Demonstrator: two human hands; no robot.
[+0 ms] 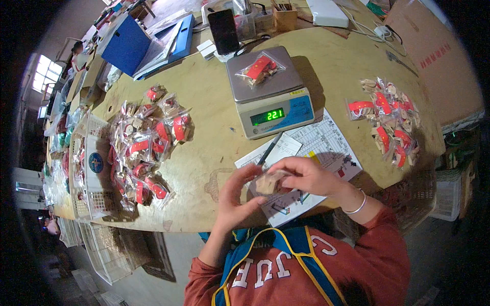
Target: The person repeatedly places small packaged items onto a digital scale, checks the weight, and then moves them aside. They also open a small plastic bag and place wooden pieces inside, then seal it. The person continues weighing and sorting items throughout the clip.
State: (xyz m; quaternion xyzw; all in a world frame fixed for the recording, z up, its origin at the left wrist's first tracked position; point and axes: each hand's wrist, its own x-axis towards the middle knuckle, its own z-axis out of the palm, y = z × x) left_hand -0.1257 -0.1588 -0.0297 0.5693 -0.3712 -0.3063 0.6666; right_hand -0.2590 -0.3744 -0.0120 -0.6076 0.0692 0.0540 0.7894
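Observation:
My right hand (312, 179) pinches a small clear plastic bag (268, 184) of pale wooden pieces above the printed sheets. Around the bag's other side curve the fingers and thumb of my left hand (235, 197); whether they grip it I cannot tell. A black pen (270, 148) rests on a handwritten slip (285, 148), which lies over the printed sheets (333, 141). Beyond them stands an electronic scale (245, 128) with lit green digits. On its metal pan (264, 90) lies a bag with a red flag piece (258, 68).
Similar bags are heaped at left (143, 147) and right (390, 111) on the worn table (203, 114). A white plastic basket (97, 183) borders the left heap. Behind are a blue folder (124, 44), a phone (222, 32) and a wooden box (284, 19). A carton (432, 72) stands right.

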